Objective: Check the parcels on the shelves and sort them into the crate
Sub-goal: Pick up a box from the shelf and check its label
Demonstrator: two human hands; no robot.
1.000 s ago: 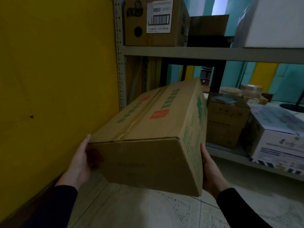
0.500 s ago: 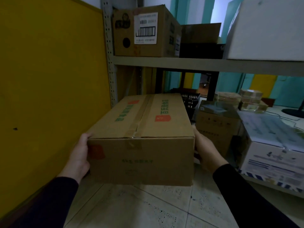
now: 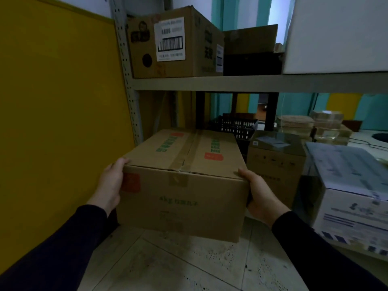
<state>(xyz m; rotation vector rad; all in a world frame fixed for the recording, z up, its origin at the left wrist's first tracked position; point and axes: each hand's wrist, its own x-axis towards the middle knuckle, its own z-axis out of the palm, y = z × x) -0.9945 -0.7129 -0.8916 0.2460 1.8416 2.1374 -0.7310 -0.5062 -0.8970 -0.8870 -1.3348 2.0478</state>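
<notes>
- A brown box (image 3: 184,181), taped along its top seam, is held level above the tiled floor (image 3: 168,267), in front of the shelf rack (image 3: 252,82).
- The left hand (image 3: 110,184) presses flat against the box's left side, thumb tip on the top edge; its fingers are hidden behind the box, so how they lie cannot be told.
- The right hand (image 3: 259,193) holds the right side, thumb on the top corner; its fingers too are hidden behind the cardboard.
- Both arms wear dark sleeves, cut off by the lower frame edge.
- Green print and orange patches mark the box's top and front; the lettering is too blurred to read.
- The far end of the box reaches the lower shelf level; whether it rests on anything there cannot be told.
- A black crate (image 3: 237,126) stands behind the box, mostly hidden by it.
- Right of the box stands a small carton (image 3: 275,166), and beyond it a white carton (image 3: 354,198) cut off at the right edge.
- On the upper shelf sits a labelled carton (image 3: 174,43) with a barcode; its text is unreadable.
- A large white box (image 3: 338,34) beside it is cut off at the top and right.
- A yellow wall (image 3: 58,114) fills the left.
</notes>
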